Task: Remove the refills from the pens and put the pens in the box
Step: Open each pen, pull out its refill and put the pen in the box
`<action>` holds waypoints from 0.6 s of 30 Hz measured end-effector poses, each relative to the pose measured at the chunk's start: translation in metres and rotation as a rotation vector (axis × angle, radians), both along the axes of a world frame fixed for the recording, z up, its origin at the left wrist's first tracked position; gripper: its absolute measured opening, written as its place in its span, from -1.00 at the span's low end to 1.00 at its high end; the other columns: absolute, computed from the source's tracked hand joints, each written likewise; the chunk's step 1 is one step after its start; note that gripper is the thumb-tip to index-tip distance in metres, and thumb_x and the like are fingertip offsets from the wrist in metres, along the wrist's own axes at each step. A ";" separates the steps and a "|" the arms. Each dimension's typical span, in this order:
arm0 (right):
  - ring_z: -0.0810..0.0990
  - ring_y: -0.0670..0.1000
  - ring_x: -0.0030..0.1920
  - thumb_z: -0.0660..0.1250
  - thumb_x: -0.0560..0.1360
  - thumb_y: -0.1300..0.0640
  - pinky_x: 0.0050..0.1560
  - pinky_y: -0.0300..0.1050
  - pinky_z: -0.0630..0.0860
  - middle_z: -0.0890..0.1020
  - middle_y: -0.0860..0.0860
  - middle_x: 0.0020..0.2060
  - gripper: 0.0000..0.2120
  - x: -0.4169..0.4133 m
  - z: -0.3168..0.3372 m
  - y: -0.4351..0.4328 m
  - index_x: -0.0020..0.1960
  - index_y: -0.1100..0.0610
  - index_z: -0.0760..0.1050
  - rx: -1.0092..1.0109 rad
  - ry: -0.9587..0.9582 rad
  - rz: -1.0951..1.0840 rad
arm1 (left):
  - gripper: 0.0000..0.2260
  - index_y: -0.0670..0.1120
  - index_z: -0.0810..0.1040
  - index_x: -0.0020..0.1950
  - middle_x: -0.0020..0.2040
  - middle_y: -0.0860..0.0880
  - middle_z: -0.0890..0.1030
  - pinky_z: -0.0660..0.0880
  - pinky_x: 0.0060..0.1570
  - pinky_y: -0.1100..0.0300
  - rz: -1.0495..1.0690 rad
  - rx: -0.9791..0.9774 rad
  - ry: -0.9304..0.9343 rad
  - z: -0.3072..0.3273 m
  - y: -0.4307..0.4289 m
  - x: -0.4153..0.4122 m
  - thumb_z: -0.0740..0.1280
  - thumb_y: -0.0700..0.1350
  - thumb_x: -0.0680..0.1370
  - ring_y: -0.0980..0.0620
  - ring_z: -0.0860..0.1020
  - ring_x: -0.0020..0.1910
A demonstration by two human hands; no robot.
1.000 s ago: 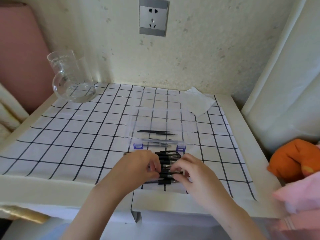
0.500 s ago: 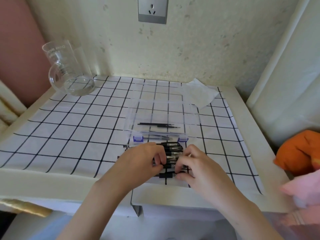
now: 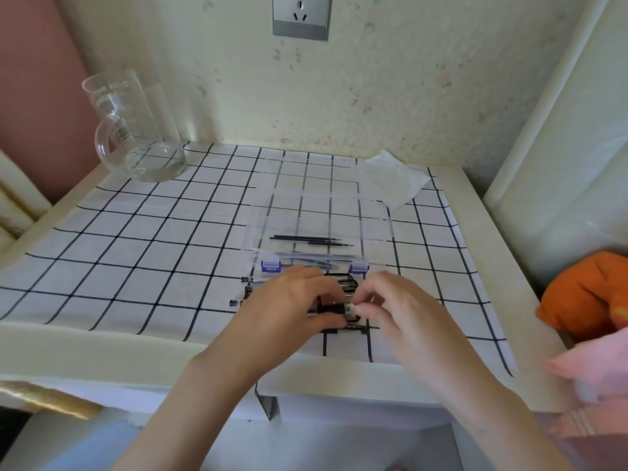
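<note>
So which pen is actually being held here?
The pen pinched between the left hand and right hand, near the row's front; the others lie on the cloth.

Soft, even daylight fills the scene, brightest on the wall behind the worktop (image 3: 475, 239). Shadows are faint. Wide-angle bending curves the worktop's edges, and the pink cloth (image 3: 598, 372) at right is blurred.
</note>
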State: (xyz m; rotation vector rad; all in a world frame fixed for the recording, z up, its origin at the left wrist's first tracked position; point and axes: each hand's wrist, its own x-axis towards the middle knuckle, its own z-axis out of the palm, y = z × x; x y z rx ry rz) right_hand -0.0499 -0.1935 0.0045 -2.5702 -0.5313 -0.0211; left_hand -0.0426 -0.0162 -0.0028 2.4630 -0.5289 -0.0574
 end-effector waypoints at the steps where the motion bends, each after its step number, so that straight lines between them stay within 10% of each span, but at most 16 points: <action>1: 0.54 -0.09 -0.12 0.22 0.56 0.07 -0.10 -0.14 0.47 0.57 -0.13 -0.17 -0.94 -0.001 0.003 0.000 -0.03 0.04 0.44 0.063 0.029 -0.025 | -0.84 0.07 0.56 0.03 -0.09 0.13 0.58 0.50 -0.05 0.10 0.009 -0.037 -0.017 0.003 -0.002 -0.001 0.36 0.04 0.47 0.14 0.51 -0.07; 18: 0.54 -0.06 -0.39 0.29 0.51 0.29 -0.32 -0.26 0.50 0.61 0.04 -0.40 -0.90 0.001 0.012 -0.004 -0.17 0.18 0.51 0.632 0.272 -0.087 | -0.67 0.24 0.55 -0.02 -0.53 0.08 0.41 0.29 -0.46 0.35 0.087 0.010 -0.078 0.014 -0.007 -0.004 0.10 0.33 0.43 0.23 0.44 -0.42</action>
